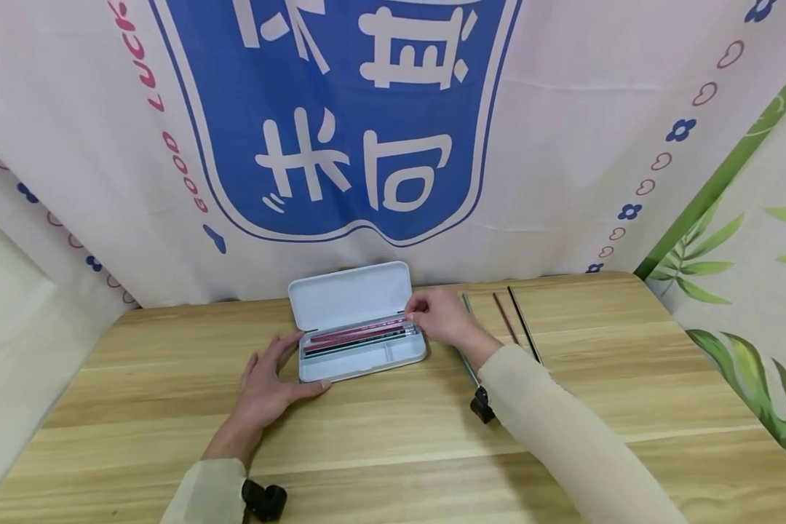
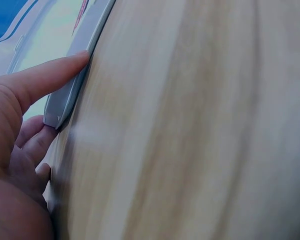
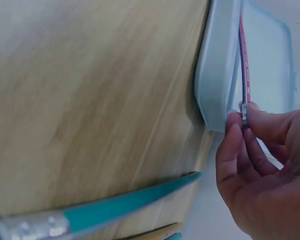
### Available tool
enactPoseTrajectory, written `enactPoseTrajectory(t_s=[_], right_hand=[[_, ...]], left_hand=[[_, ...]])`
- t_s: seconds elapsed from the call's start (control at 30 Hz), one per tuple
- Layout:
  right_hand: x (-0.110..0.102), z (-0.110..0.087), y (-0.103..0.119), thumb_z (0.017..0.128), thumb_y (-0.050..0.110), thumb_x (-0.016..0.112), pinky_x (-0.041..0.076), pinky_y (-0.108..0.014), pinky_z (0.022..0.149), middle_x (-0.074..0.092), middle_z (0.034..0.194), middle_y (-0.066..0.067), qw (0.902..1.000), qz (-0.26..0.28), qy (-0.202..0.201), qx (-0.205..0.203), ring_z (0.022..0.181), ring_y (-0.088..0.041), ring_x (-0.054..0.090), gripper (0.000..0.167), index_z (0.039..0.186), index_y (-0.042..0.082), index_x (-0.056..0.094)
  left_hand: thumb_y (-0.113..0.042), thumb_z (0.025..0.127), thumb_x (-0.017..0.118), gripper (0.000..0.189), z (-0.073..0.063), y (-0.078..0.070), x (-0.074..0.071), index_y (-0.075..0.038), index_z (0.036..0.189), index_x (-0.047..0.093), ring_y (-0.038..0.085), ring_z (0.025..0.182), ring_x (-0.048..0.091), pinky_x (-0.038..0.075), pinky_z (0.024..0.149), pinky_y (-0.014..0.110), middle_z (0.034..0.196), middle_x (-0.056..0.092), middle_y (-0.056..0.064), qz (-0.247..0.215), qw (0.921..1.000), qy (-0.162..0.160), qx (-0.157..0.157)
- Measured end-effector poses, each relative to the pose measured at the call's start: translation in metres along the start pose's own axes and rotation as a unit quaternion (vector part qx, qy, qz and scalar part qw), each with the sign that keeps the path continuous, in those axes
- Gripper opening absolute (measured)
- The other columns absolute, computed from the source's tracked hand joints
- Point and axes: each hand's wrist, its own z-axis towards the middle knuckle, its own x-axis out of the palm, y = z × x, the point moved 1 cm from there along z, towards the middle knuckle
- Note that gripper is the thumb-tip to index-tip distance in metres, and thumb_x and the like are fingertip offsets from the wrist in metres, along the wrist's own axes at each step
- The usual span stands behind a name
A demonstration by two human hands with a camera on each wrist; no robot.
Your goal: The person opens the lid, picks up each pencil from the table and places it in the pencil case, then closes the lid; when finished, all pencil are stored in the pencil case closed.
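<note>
An open pale blue pencil case [image 1: 360, 367] lies on the table with its lid [image 1: 350, 297] tilted back. Several red and dark green pencils [image 1: 354, 342] lie side by side in its tray. My right hand [image 1: 442, 316] is at the case's right end and pinches a red pencil [image 3: 245, 65] by its metal-banded end between thumb and fingertips. At the opposite end, my left hand [image 1: 268, 386] holds the case, its thumb [image 2: 65, 70] along the front wall and its other fingers round the left side.
Right of the case, a teal pencil [image 1: 467, 370], a reddish pencil [image 1: 506, 318] and a black pencil [image 1: 524, 324] lie on the wooden table [image 1: 380, 451]; my right forearm partly covers them. A printed curtain [image 1: 550, 167] hangs right behind the table's back edge.
</note>
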Motion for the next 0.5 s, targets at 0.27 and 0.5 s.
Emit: enactPoseTrajectory(t_s=[0.27,0.5], right_hand=[[0.009,0.005,-0.001,0.102,0.009,0.073,0.057,-0.034,0.086,0.078,0.098,-0.006,0.9997,0.019,0.009,0.015,0.090,-0.018,0.066,0.008,0.099,0.008,0.080],[0.015,0.007,-0.007,0.100,0.009,0.076,0.057,-0.034,0.086,0.078,0.099,-0.004,0.9997,0.018,-0.005,0.013,0.091,-0.017,0.065,0.008,0.099,0.011,0.083]], left_hand=[[-0.037,0.081,0.095,0.103,0.000,-0.001,0.000,-0.016,0.165,0.039,0.034,0.171,0.000,-0.012,0.135,0.060,0.174,0.037,0.017,0.006,0.9999,-0.002,0.008],[-0.039,0.080,0.095,0.104,0.000,0.000,0.000,-0.017,0.165,0.039,0.034,0.171,0.002,-0.011,0.135,0.060,0.174,0.038,0.017,0.012,0.9999,-0.006,0.007]])
